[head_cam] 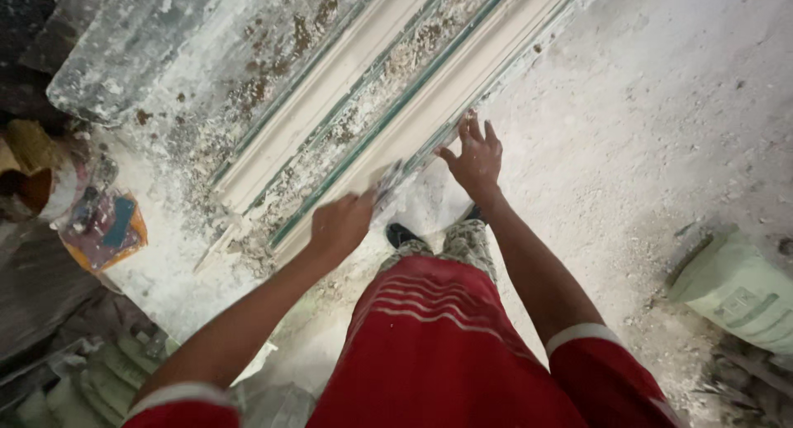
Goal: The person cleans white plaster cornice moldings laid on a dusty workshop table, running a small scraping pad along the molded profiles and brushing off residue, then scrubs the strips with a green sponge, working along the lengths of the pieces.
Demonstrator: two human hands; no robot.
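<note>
The left hand's fingers (351,217) were closed around a small flat scraper (385,183), its blurred blade touching the near edge of the long plaster moulding (376,106). The left hand (340,225) hovered over the moulding's lower end. The right hand (475,157) was open, fingers spread and gripping nothing, its fingertips resting on the same edge just beyond the blade.

To work this step well, the blade should probably lie flat to the profile and travel along it under light, even pressure, the open hand steadying the piece.

The moulding lay on the dusty floor (661,106) in front of the person's feet. Its long axis ran diagonally, from the lower left near the hands to the upper right. A green sack (739,292) lay well apart to the right.
</note>
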